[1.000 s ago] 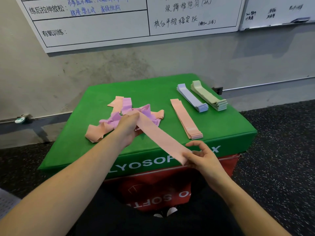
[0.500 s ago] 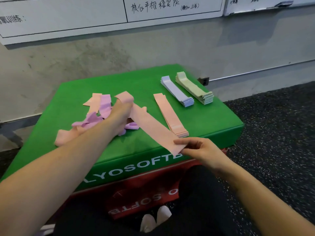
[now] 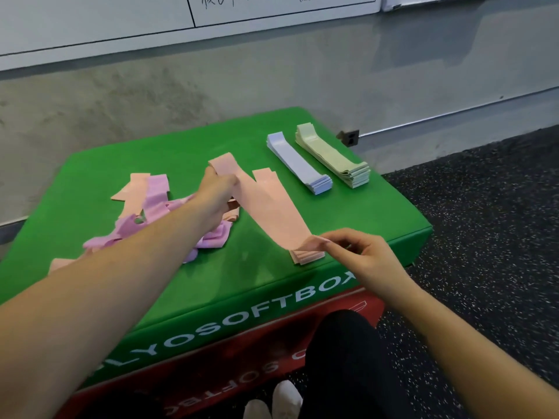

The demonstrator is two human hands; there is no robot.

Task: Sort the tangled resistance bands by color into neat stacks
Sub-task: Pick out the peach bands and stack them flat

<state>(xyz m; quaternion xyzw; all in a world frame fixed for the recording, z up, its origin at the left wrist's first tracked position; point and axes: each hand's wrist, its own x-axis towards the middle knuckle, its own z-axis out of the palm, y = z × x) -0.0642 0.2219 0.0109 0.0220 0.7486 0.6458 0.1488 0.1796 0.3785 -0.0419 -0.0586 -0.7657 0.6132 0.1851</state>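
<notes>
- A green soft box (image 3: 348, 207), white lettering on its front face, sits on a red box (image 3: 211, 373) against a grey concrete wall (image 3: 151, 95); a whiteboard (image 3: 90, 22) hangs above, and dark speckled flooring (image 3: 484, 237) lies at 3 o'clock.
- The left hand (image 3: 216, 192) grips the far end of a peach band (image 3: 269, 207), fingers curled round it; the right hand (image 3: 360, 252) pinches the near end between thumb and fingertips.
- The band stretches flat between the hands, long axis running from 11 o'clock down to 5 o'clock, its near end over the peach stack (image 3: 305, 257).
- That stack lies mostly hidden beneath the held band, on roughly the same line.
- At 9 o'clock of the left hand a tangle of pink and peach bands (image 3: 151, 207) lies under the left forearm.
- Toward 1 o'clock, a lavender stack (image 3: 298, 163) and a pale green stack (image 3: 329, 155) lie side by side, just apart, both pointing 11 to 5 o'clock.
</notes>
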